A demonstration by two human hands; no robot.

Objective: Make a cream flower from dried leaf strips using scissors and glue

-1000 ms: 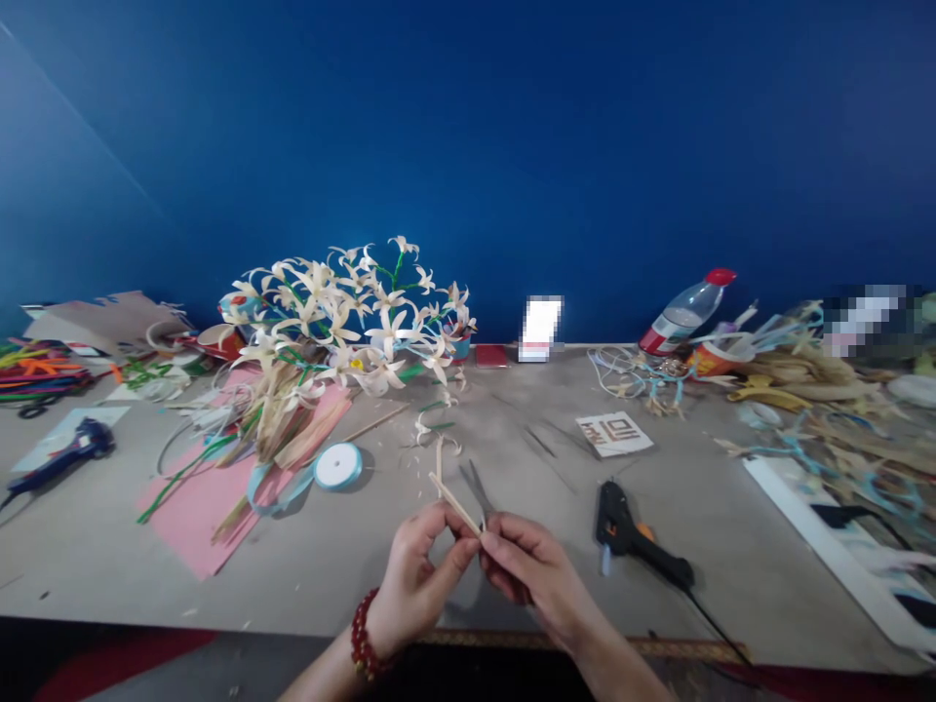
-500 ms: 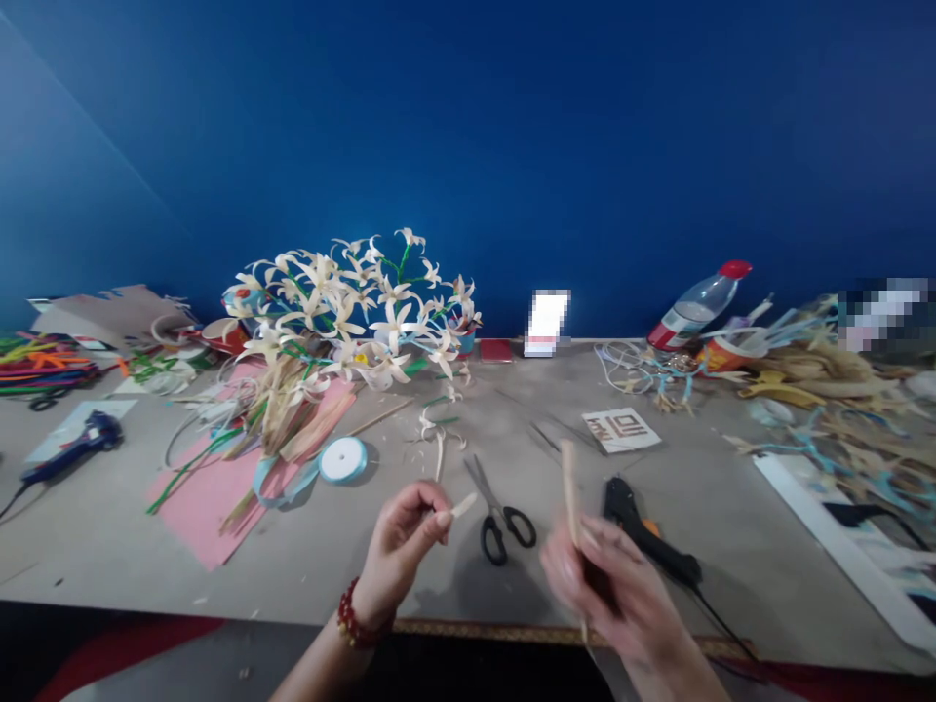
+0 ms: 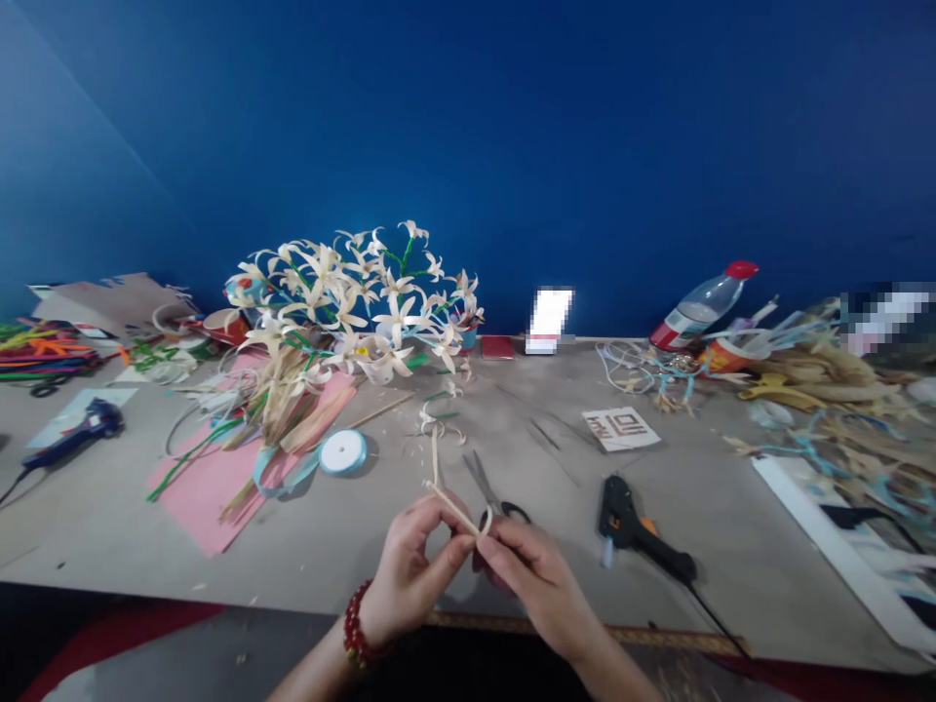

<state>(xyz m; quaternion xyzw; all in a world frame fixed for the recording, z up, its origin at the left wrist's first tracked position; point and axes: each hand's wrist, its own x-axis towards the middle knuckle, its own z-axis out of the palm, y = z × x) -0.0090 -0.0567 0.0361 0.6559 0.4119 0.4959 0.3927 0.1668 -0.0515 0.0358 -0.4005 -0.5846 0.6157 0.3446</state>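
My left hand (image 3: 413, 565), a red bead bracelet on its wrist, pinches between thumb and fingertips near the table's front edge. Meeting it fingertip to fingertip is my right hand (image 3: 537, 580), also closed in a pinch. A narrow pale husk strip (image 3: 451, 506) slants up and left from where the fingertips meet, with a small curled end by the right fingers. Just behind the hands lie black-handled scissors (image 3: 483, 483), their handles partly covered by the right hand. Beyond the left hand, small cream petal pieces (image 3: 435, 424) rest on the table.
White artificial flowers (image 3: 343, 292) stand at the back left. A blue ribbon spool (image 3: 342, 451) lies beside pink paper (image 3: 194, 497). To the right are a black glue gun (image 3: 640, 536) with its cord, a white power strip (image 3: 826, 546) and a tilted bottle (image 3: 698, 310).
My right hand has moved left, bringing its strip against the left hand's fingertips. The strip it carried upright now slants across the left fingers.
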